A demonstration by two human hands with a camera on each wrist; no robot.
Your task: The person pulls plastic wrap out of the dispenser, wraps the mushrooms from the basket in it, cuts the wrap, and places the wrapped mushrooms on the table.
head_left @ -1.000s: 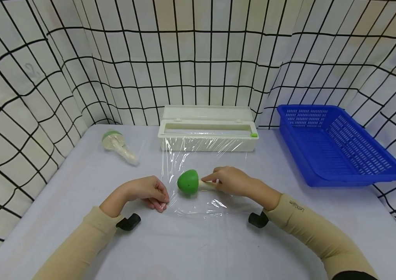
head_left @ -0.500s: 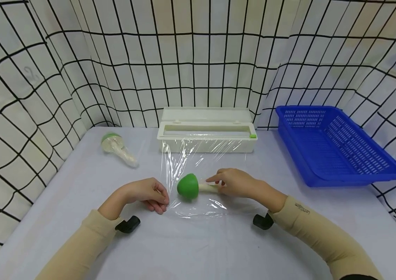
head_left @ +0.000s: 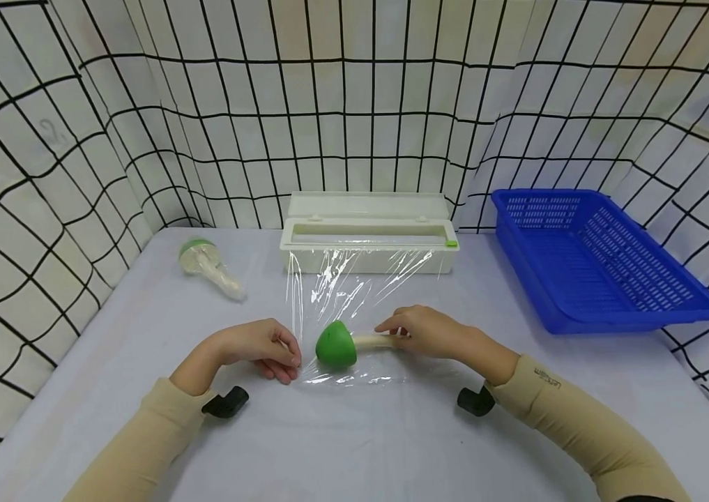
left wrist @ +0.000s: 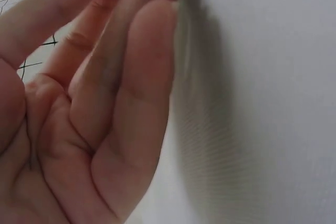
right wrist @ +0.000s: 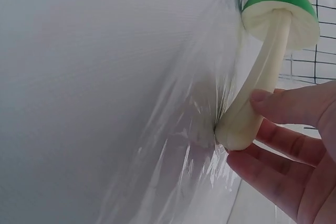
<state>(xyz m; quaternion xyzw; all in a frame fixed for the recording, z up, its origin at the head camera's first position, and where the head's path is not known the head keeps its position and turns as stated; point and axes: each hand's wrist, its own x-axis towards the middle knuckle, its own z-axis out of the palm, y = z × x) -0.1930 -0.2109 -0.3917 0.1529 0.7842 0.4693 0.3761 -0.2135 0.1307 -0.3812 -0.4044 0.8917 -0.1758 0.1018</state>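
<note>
The mushroom point(head_left: 337, 344) lies on film point(head_left: 354, 307) drawn out of the dispenser point(head_left: 368, 242), just in front of it. The right hand point(head_left: 429, 331) grasps its stem; the left hand point(head_left: 263, 346) pinches the film's corner. Right of the dispenser, the basket point(head_left: 599, 258) holds nothing.

two toy mushrooms point(head_left: 337, 344), one film dispenser point(head_left: 369, 240), one blue basket point(head_left: 605, 268), two hands point(head_left: 260, 346).
</note>
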